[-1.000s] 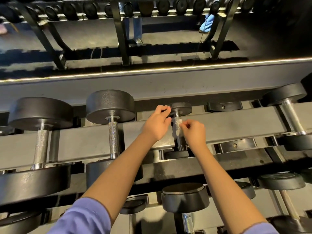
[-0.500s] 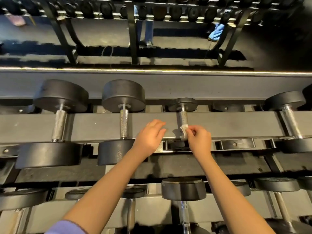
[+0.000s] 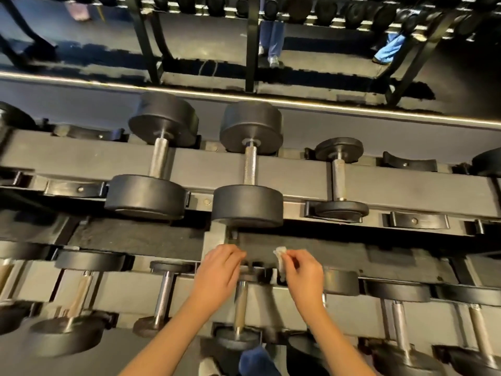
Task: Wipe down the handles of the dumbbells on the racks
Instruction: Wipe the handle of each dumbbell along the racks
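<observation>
wipe-down of dumbbell handles: wipe in hand, no handle under it

item: small white wipe [image 3: 280, 260], crumpled, pinched by the right hand [image 3: 303, 275] between thumb and curled fingers [image 3: 294, 260]. it is held in the air over the far edge of the lower rack [image 3: 130, 291] and touches no handle.

left hand [image 3: 219, 272]: fingers loosely curled, nothing seen in them. it lies over the far end of a small dumbbell whose handle [image 3: 240, 308] runs down between the two wrists; whether it touches cannot be told.

progress, as a judgement: no handle looks different from the rest, so which ones are done cannot be told. the handle between the wrists looks to be next, and the lower-row handles to either side may be left as well.

around: upper rack [image 3: 393, 183] with three dumbbells and some empty cradles [image 3: 418, 221]; a second rack [image 3: 252, 44] beyond, with a person's legs [image 3: 272, 42] behind it; a blue-clad foot [image 3: 254, 359] at the bottom edge.

in the way: the dumbbell heads crowd each handle's ends, and the rack beam lies just beneath them.
</observation>
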Action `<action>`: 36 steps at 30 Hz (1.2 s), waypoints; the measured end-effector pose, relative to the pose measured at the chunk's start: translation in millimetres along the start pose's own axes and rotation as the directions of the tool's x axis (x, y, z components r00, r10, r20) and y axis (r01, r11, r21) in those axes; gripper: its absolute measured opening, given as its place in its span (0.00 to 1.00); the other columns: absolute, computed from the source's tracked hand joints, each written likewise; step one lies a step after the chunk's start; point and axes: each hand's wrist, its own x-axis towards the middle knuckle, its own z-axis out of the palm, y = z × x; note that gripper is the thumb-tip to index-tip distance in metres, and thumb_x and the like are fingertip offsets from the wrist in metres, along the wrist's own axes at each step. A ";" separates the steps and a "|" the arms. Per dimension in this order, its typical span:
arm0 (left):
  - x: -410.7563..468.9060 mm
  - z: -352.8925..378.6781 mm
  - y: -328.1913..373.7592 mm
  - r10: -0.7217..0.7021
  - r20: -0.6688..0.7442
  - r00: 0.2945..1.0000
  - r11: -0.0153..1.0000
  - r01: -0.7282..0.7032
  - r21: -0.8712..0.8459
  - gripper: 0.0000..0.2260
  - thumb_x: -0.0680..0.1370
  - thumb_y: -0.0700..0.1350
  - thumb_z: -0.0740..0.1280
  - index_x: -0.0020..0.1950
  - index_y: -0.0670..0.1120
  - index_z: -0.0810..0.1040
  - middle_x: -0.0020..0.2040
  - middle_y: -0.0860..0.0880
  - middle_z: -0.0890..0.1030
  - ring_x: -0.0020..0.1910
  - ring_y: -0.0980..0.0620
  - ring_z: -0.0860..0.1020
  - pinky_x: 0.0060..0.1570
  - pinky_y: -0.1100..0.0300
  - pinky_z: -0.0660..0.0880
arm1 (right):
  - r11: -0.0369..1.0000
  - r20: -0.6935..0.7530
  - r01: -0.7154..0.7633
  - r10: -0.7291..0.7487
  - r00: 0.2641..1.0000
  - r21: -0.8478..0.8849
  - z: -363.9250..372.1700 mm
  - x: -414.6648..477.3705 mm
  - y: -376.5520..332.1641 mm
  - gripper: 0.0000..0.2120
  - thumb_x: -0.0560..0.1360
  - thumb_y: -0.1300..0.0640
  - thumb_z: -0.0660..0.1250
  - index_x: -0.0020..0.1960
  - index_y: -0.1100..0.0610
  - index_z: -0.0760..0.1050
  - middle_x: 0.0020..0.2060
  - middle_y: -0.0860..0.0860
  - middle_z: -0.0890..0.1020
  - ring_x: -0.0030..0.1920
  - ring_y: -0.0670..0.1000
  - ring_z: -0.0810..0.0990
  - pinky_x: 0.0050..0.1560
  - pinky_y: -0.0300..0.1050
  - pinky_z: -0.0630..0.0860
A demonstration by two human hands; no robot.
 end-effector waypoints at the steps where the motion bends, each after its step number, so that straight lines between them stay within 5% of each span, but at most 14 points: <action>1: -15.2 1.5 -12.9 -0.066 0.033 0.997 0.998 0.066 0.010 0.13 0.77 0.43 0.58 0.53 0.43 0.80 0.48 0.48 0.79 0.48 0.51 0.75 0.49 0.60 0.71 | 1.000 0.057 -0.027 0.027 0.998 -0.003 10.4 -9.9 0.2 0.04 0.74 0.61 0.70 0.41 0.58 0.81 0.35 0.48 0.78 0.36 0.48 0.76 0.40 0.41 0.69; 9: -145.8 21.9 -106.0 -0.562 0.192 0.804 0.826 0.557 0.085 0.15 0.75 0.44 0.56 0.50 0.40 0.81 0.46 0.45 0.80 0.41 0.45 0.80 0.43 0.53 0.79 | 0.993 0.417 -0.040 0.084 0.905 -0.113 95.3 -74.6 -13.6 0.08 0.77 0.57 0.65 0.45 0.57 0.82 0.42 0.53 0.82 0.43 0.52 0.80 0.46 0.40 0.73; 14: -176.6 35.7 -122.9 -0.596 0.255 0.761 0.802 0.578 0.151 0.12 0.73 0.41 0.63 0.52 0.40 0.82 0.46 0.44 0.81 0.42 0.43 0.81 0.40 0.53 0.80 | 0.982 0.486 0.008 0.085 0.870 -0.186 132.6 -96.8 -12.9 0.09 0.79 0.57 0.63 0.50 0.58 0.81 0.42 0.50 0.80 0.39 0.44 0.75 0.38 0.25 0.65; 16: -178.7 47.6 -122.0 -0.586 0.274 0.762 0.808 0.573 0.134 0.13 0.76 0.41 0.65 0.59 0.40 0.80 0.54 0.44 0.81 0.51 0.42 0.80 0.50 0.52 0.78 | 0.973 0.468 -0.015 0.125 0.875 -0.232 145.3 -101.0 -1.8 0.09 0.79 0.57 0.63 0.50 0.58 0.81 0.43 0.52 0.82 0.39 0.47 0.78 0.37 0.29 0.66; 20: -166.7 81.0 -99.8 -0.497 0.423 0.758 0.862 0.489 0.137 0.20 0.82 0.49 0.53 0.73 0.46 0.66 0.71 0.50 0.67 0.69 0.49 0.66 0.67 0.56 0.64 | 0.929 0.352 -0.102 0.234 0.906 -0.356 155.9 -102.5 30.3 0.09 0.78 0.57 0.63 0.49 0.58 0.81 0.43 0.55 0.82 0.40 0.52 0.79 0.37 0.39 0.66; 24: -152.6 125.5 -78.0 -0.503 0.474 0.722 0.843 0.530 0.087 0.20 0.83 0.51 0.52 0.75 0.48 0.61 0.73 0.51 0.64 0.71 0.51 0.62 0.68 0.56 0.60 | 0.913 0.261 -0.130 0.243 0.934 -0.386 157.9 -92.2 61.1 0.09 0.78 0.59 0.63 0.43 0.60 0.79 0.37 0.54 0.80 0.37 0.51 0.76 0.34 0.39 0.62; 29: -153.9 179.4 -59.4 -0.561 0.545 0.623 0.772 0.632 0.071 0.22 0.83 0.53 0.49 0.76 0.47 0.60 0.73 0.49 0.63 0.71 0.49 0.61 0.69 0.53 0.59 | 0.952 0.349 -0.061 0.169 0.922 -0.300 177.5 -79.4 92.1 0.08 0.77 0.56 0.66 0.42 0.57 0.80 0.36 0.51 0.81 0.38 0.50 0.78 0.40 0.44 0.73; 36: -168.7 208.1 -50.6 -0.683 0.280 0.675 0.694 0.719 -0.042 0.37 0.72 0.60 0.36 0.72 0.46 0.68 0.69 0.49 0.71 0.68 0.50 0.66 0.69 0.56 0.59 | 0.980 0.398 0.056 0.026 0.917 -0.193 173.9 -88.5 116.0 0.03 0.75 0.60 0.68 0.43 0.60 0.76 0.38 0.53 0.79 0.38 0.51 0.78 0.39 0.45 0.75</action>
